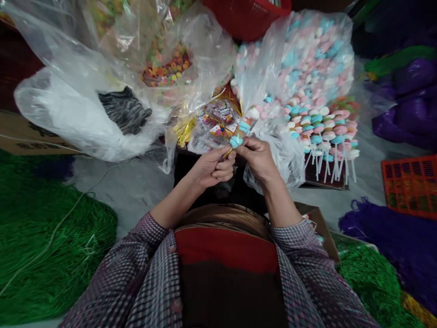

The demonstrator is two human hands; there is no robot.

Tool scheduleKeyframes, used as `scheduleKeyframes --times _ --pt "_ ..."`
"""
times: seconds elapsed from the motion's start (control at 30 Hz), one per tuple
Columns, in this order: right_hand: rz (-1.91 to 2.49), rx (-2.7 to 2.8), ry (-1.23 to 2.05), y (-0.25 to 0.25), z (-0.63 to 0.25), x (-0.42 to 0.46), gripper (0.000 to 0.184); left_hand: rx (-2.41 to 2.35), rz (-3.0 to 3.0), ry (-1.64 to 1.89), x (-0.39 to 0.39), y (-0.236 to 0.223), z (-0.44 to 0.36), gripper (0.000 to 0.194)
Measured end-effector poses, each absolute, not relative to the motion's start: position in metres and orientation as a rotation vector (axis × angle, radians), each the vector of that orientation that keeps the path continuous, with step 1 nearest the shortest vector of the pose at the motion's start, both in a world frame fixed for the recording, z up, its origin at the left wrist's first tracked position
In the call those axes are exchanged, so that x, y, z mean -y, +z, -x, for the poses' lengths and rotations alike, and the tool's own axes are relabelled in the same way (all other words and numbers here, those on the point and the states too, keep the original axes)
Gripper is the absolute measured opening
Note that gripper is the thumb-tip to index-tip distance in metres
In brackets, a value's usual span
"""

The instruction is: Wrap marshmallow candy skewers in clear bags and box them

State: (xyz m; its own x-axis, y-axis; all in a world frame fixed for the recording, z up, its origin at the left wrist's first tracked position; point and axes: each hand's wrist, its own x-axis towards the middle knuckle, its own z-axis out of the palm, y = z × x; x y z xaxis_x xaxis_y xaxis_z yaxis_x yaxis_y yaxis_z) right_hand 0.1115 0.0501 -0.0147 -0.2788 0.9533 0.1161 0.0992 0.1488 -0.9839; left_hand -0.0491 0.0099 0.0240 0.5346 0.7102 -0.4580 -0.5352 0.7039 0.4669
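Both my hands meet at the middle of the view, over my lap. My left hand (213, 168) is curled shut, pinching the lower end of a marshmallow skewer (244, 125) in a clear wrapper. My right hand (256, 155) is closed on the same skewer just below its blue bottom piece. The skewer slants up to the right, with pink, white and blue pieces. A thin gold strip, perhaps a twist tie, shows between my fingers.
A big clear bag of marshmallow skewers (307, 59) lies right, with a row of skewers (327, 132) on a box. Printed wrappers (215, 123) and gold ties (184, 130) lie ahead. Clear bags (85, 109) left, green strands (44, 237), purple strands (392, 237), red crate (409, 184).
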Motion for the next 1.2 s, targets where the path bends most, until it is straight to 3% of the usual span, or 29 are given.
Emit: scheduleKeyframes --times 0.2,0.37,0.5,0.67,0.83,0.93,1.07,1.2 --pt "1.111 1.785 0.525 -0.014 -0.097 -0.044 0.019 -0.957 -0.549 1.121 -0.022 0.006 0.039 0.044" --pt "1.113 1.755 0.632 -0.015 -0.093 -0.045 0.016 -1.363 -1.256 1.331 -0.026 -0.018 0.046 0.034" --pt "1.123 1.763 0.696 -0.007 -0.092 -0.045 0.015 -1.461 -1.615 1.301 -0.025 -0.030 0.054 0.036" --pt "1.138 1.763 0.623 0.003 -0.091 -0.036 0.019 -1.238 -1.490 1.283 -0.031 -0.028 0.056 0.037" --pt "1.135 1.801 0.605 0.006 -0.096 -0.038 0.018 -0.779 -1.179 1.393 -0.026 0.024 0.062 0.037" --pt "1.191 1.717 0.564 0.017 -0.100 -0.045 0.016 -0.663 -1.203 1.386 -0.013 0.046 0.064 0.058" --pt "1.174 1.645 0.491 0.034 -0.099 -0.043 0.015 -0.903 -1.467 1.161 -0.013 0.038 0.058 0.074" --pt "1.148 1.728 0.594 0.032 -0.096 -0.029 0.014 -0.921 -1.009 1.214 -0.028 0.028 0.060 0.085"
